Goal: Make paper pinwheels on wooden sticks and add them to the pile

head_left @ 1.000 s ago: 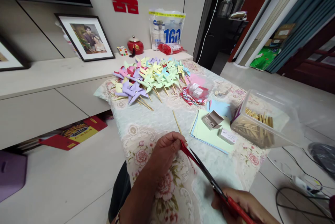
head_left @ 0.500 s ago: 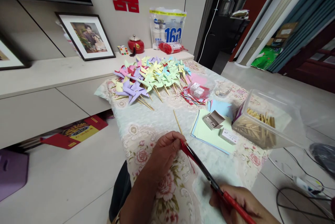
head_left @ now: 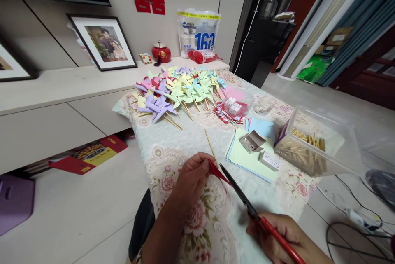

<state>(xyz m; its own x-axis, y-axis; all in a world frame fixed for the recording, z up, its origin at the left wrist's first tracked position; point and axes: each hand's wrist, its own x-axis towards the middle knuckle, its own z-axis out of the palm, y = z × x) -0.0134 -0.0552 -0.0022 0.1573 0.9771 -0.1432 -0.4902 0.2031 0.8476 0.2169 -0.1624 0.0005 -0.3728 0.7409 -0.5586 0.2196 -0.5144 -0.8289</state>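
Observation:
My left hand (head_left: 193, 177) pinches a small piece of red paper (head_left: 217, 170) above the floral tablecloth (head_left: 160, 155). My right hand (head_left: 285, 241) grips red-handled scissors (head_left: 251, 212), whose dark blades point up and left with their tips at the red paper. A bare wooden stick (head_left: 211, 142) lies on the cloth just beyond my left fingers.
A heap of pastel paper pinwheels (head_left: 179, 89) lies at the table's far end. To the right sit a stack of coloured paper sheets (head_left: 247, 159) with small boxes (head_left: 252, 141), a clear tub of sticks (head_left: 311, 146), and a clear bowl (head_left: 237, 104). Cables (head_left: 354, 223) trail on the floor.
The scissor blades have slid back off the red paper, which now shows as a flat folded piece in my left fingers. Both hands stay in nearly the same place.

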